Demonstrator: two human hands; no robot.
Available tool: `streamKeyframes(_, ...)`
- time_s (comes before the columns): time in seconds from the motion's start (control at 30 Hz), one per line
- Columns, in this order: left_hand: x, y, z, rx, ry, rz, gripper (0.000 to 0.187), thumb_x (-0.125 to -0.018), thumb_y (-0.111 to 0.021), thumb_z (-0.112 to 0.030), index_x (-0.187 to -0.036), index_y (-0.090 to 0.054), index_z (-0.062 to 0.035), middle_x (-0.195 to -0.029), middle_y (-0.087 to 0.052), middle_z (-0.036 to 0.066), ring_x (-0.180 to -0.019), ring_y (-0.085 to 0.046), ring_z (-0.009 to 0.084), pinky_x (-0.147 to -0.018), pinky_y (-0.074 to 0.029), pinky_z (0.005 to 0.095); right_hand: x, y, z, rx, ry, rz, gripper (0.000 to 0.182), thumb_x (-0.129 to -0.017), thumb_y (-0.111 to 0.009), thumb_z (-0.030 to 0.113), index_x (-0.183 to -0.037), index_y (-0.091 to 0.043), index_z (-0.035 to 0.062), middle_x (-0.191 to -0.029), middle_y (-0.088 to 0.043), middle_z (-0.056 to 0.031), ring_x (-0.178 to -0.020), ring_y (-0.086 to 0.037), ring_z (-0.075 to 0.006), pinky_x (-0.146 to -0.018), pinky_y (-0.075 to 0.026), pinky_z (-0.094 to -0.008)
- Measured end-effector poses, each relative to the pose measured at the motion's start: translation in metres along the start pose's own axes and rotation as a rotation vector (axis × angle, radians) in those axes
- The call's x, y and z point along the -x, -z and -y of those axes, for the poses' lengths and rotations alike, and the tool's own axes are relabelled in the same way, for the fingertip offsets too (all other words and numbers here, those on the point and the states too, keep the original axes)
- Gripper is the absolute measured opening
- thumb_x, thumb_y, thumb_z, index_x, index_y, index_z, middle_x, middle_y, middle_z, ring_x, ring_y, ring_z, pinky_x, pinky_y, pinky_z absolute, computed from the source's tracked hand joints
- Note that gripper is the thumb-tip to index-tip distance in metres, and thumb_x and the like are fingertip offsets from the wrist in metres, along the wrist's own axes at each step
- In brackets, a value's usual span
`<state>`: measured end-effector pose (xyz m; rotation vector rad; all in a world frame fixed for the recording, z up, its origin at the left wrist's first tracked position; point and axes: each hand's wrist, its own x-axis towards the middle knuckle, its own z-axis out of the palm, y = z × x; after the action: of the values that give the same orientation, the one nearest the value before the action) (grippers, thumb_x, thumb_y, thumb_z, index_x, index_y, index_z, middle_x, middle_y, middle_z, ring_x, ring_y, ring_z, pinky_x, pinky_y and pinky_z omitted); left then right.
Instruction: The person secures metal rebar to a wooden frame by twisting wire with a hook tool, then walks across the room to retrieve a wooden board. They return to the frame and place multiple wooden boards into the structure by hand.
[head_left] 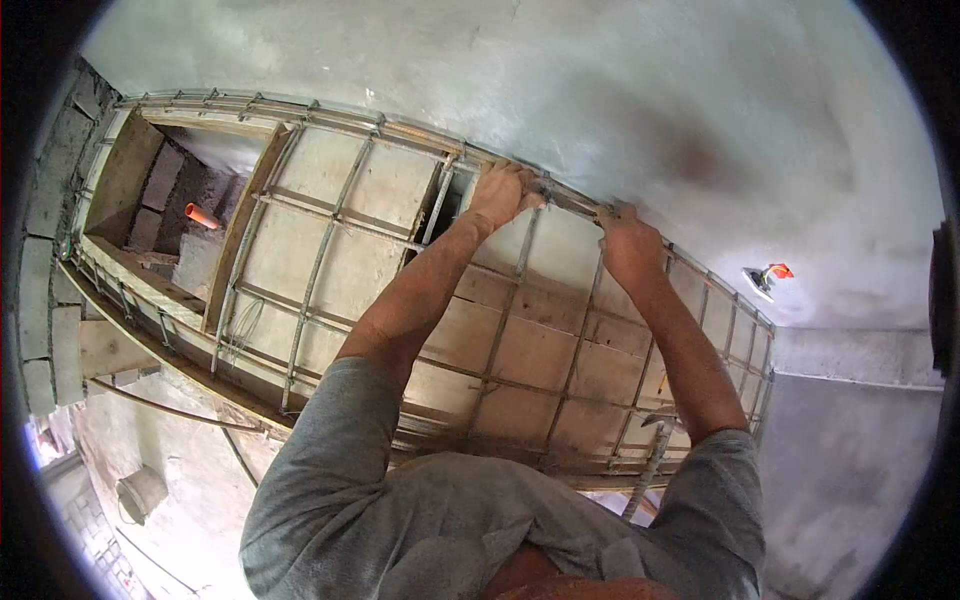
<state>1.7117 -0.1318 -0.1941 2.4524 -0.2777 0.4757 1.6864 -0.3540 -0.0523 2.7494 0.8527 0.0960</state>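
A grid of steel rebar [321, 250] lies over pale boards inside a long wooden form. At its far edge, beside the plastered wall, my left hand [502, 194] is closed around the bundled rebar. A short way to the right, my right hand [631, 245] also grips the rebar along that edge, fingers curled. Whether either hand holds a small tie wire is hidden. Close to my left wrist is a dark gap [440, 210] between the boards. Near my right forearm rests a hammer-like tool [652, 455] with a ribbed metal handle.
A wooden box frame [245, 232] surrounds an opening at the left, with an orange pipe [203, 215] inside. Loose thin wire [243, 328] lies on the grid. Below stands a bucket [142, 493]. An orange-and-white fitting [768, 279] protrudes from the plastered surface at right.
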Motion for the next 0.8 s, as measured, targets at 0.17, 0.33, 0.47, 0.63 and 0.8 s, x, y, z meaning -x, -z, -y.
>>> streamKeyframes(0.17, -0.005, -0.008, 0.010, 0.050, 0.051, 0.059, 0.066, -0.073, -0.065, -0.063, -0.103, -0.068, -0.0040, -0.101, -0.067, 0.014, -0.105, -0.058, 0.0313, -0.095, -0.040, 0.0471, -0.044, 0.024, 0.006, 0.094, 0.115, 0.222, 0.020, -0.078, -0.060, 0.008, -0.091, -0.072, 0.0003, -0.088, -0.068, -0.0238, -0.085, -0.069, -0.0345, -0.076, -0.055, -0.0446)
streamKeyframes(0.33, -0.015, 0.002, 0.000, 0.028, 0.209, 0.095, 0.081, -0.059, -0.066, -0.076, -0.097, -0.069, -0.0045, -0.087, -0.069, 0.012, -0.099, -0.062, 0.0282, -0.091, -0.041, 0.0450, -0.077, 0.041, -0.004, 0.083, 0.142, 0.417, 0.020, -0.078, -0.060, 0.010, -0.089, -0.072, -0.0022, -0.085, -0.069, -0.0228, -0.084, -0.069, -0.0349, -0.077, -0.055, -0.0435)
streamKeyframes(0.47, -0.029, 0.013, -0.023, 0.013, 0.364, 0.244, 0.085, -0.054, -0.069, -0.077, -0.102, -0.070, -0.0073, -0.092, -0.069, 0.013, -0.100, -0.062, 0.0267, -0.092, -0.040, 0.0449, -0.078, 0.028, -0.036, -0.157, -0.027, 0.669, 0.028, -0.080, -0.064, 0.021, -0.094, -0.071, -0.0025, -0.083, -0.069, -0.0203, -0.075, -0.067, -0.0301, -0.072, -0.054, -0.0405)
streamKeyframes(0.63, -0.044, 0.012, -0.044, -0.155, 0.498, 0.336, 0.079, -0.057, -0.077, -0.069, -0.114, -0.068, -0.0157, -0.111, -0.068, 0.007, -0.118, -0.052, 0.0272, -0.098, -0.035, 0.0450, -0.022, -0.062, -0.070, -0.779, -0.277, 0.786, 0.035, -0.084, -0.068, 0.033, -0.099, -0.070, 0.0017, -0.072, -0.065, -0.0079, -0.059, -0.056, -0.0201, -0.060, -0.051, -0.0359)
streamKeyframes(0.8, -0.056, -0.002, -0.060, -0.289, 0.568, 0.445, 0.079, -0.059, -0.077, -0.068, -0.116, -0.067, -0.0140, -0.116, -0.064, 0.010, -0.118, -0.052, 0.0318, -0.097, -0.037, 0.0479, 0.020, -0.061, -0.028, -1.073, -0.470, 0.604, 0.033, -0.088, -0.065, 0.037, -0.093, -0.067, 0.0038, -0.066, -0.057, -0.0023, -0.057, -0.051, -0.0137, -0.055, -0.044, -0.0306)
